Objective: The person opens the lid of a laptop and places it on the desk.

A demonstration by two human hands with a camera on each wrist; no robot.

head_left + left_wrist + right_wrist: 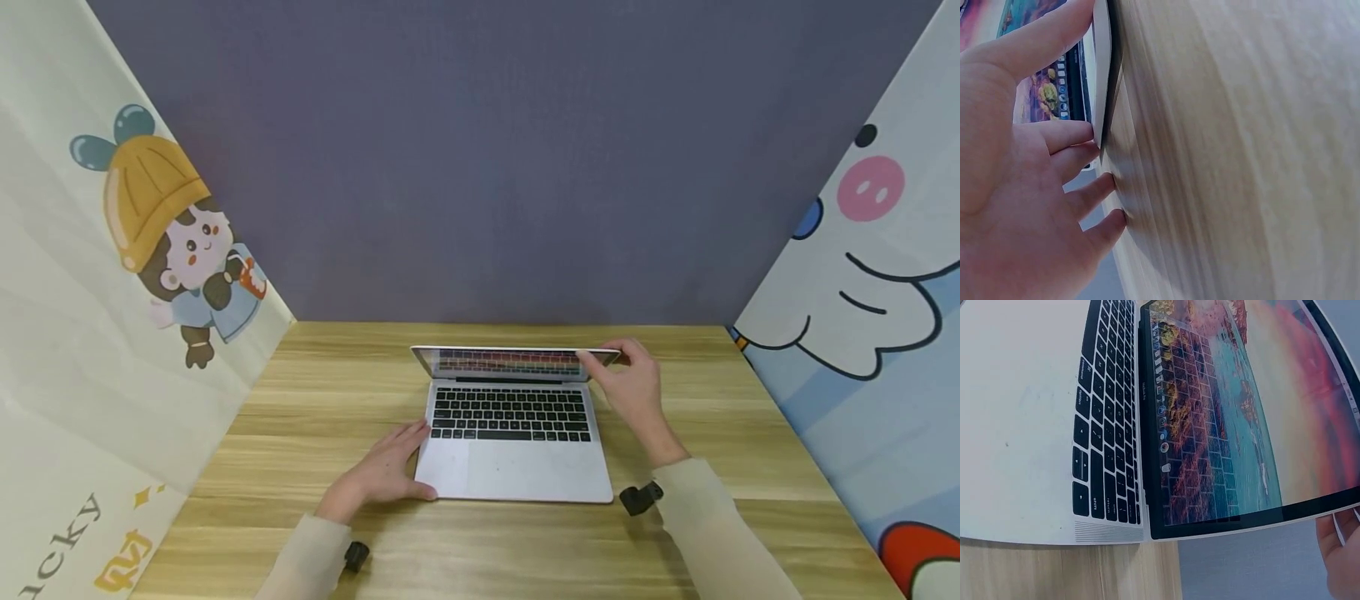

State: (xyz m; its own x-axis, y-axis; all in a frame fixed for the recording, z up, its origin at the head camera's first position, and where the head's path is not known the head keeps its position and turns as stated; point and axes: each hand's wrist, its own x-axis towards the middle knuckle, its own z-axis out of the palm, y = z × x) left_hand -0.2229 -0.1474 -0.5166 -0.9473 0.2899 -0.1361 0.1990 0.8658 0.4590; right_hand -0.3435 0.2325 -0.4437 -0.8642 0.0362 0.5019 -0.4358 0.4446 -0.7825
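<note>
A silver laptop [517,475] lies on the wooden table with its lid partly raised. Its screen [1222,412] is lit with a colourful desktop picture and reflects the black keyboard [1107,419]. My right hand [633,392] pinches the lid's upper right corner, thumb on the screen side and fingers behind. Only part of that hand shows in the right wrist view, at the lower right. At the laptop's left side, my left hand [382,471] rests with fingers spread. Its thumb touches the front left corner, and its fingertips [1079,132] meet the side edge.
The wooden table [345,358] meets a dark grey-blue panel [510,167] behind the laptop. White cartoon-printed curtains [67,350] hang along the left and right sides. A small black device [641,498] is at the right wrist, with another [356,556] at the left.
</note>
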